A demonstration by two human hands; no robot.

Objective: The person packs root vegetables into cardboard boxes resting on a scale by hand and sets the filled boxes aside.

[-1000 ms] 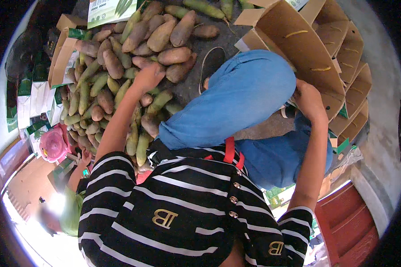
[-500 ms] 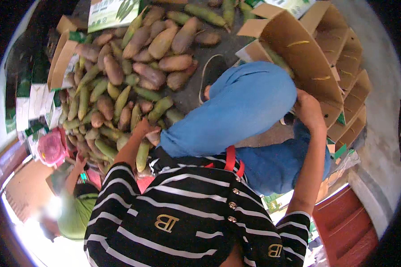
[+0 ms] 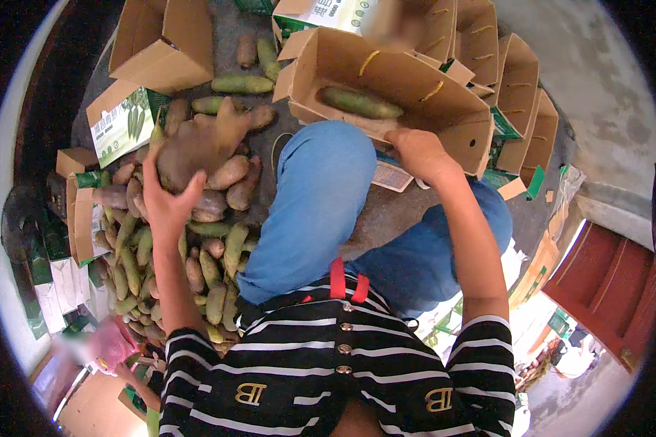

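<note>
My left hand (image 3: 169, 195) is raised over the heap at the left, its thumb and fingers around a large mud-brown radish (image 3: 191, 159), which is blurred by motion. At the right, my right hand (image 3: 424, 154) grips the near edge of an open cardboard box (image 3: 444, 120), its fingertips partly hidden. Inside the box one green radish (image 3: 361, 103) lies on the bottom, and yellow cord handles show on the far wall. Below the box's near side, part of a scale (image 3: 392, 177) shows. Several green and brown radishes (image 3: 213, 291) are piled left of my bent knee (image 3: 328, 182).
More open boxes (image 3: 514, 95) stand in a row at the right. Another open box (image 3: 175, 44) is at the far left, with a printed white-and-green flap (image 3: 124, 124). Loose radishes (image 3: 242, 83) lie on the dark floor ahead. Another person's arm (image 3: 138, 382) shows at lower left.
The view has turned to the right. My left hand has moved from the near side of the heap to farther out, lifting a radish. My right hand is now at the box's near edge.
</note>
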